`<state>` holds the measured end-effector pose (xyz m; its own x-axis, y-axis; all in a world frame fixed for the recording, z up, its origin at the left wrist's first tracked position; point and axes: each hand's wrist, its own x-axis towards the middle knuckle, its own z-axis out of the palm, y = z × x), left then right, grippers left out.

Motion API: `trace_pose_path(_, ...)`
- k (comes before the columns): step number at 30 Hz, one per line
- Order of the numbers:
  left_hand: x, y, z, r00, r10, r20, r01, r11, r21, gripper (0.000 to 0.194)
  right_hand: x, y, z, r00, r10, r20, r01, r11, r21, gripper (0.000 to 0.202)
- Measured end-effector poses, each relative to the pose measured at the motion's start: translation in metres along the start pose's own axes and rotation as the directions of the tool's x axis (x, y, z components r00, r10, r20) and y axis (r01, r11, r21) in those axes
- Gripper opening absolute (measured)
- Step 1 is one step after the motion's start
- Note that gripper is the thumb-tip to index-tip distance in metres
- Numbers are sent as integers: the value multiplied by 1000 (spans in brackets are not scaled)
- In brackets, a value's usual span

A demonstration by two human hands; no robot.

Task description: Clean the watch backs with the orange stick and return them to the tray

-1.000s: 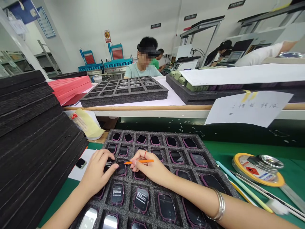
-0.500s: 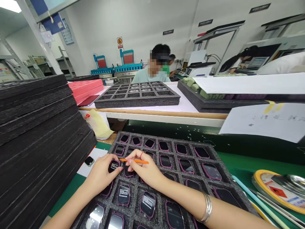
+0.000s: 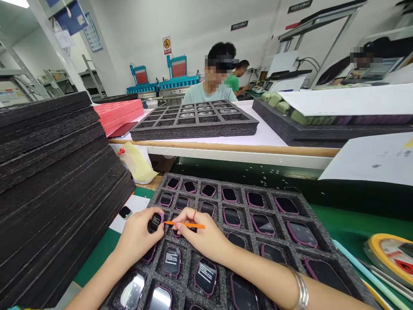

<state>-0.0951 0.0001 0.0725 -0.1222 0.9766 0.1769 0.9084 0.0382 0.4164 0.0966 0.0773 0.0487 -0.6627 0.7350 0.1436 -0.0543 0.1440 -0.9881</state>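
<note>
A purple-framed smartwatch [image 3: 156,221] with lines of white text on its dark screen sits between the thumb and fingers of my left hand [image 3: 139,230], over the left side of the foam tray. My right hand [image 3: 200,234] pinches a thin orange pointed stick [image 3: 190,225]. Its tip meets the right edge of that watch, or lies just beside it. Around both hands spreads the dark grey foam tray [image 3: 185,256], with similar purple watches in its compartments. Two nearby ones, a watch [image 3: 172,261] and another watch [image 3: 205,276], also display text.
A tall stack of black foam sheets [image 3: 48,193] rises on the left, close to my left arm. A green-framed watch [image 3: 125,212] lies on white paper. Ahead, a shelf holds another foam tray [image 3: 196,130]. Tape [image 3: 393,258] lies at right. A co-worker [image 3: 209,90] sits opposite.
The view has shifted slightly, so the shelf and the people sit a little differently in it. Both hands keep their hold, with the orange stick still at the watch's right side.
</note>
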Motion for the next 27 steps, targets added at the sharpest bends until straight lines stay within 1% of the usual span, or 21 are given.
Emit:
trace_pose_path(9, 0, -7, 0, 999, 34, -9, -34, 999, -27, 26, 0, 1, 1, 1000, -26, 16, 27, 996, -86, 13)
trace_pose_path(19, 2, -4, 1, 999, 53, -7, -53, 998, -25, 22, -1, 2, 4, 998, -61, 5, 61, 988, -144, 15)
trace_pose_path(27, -4, -5, 4, 997, 53, -51, -57, 994, -90, 23, -5, 6, 3, 991, -122, 59, 131, 974, -185, 25)
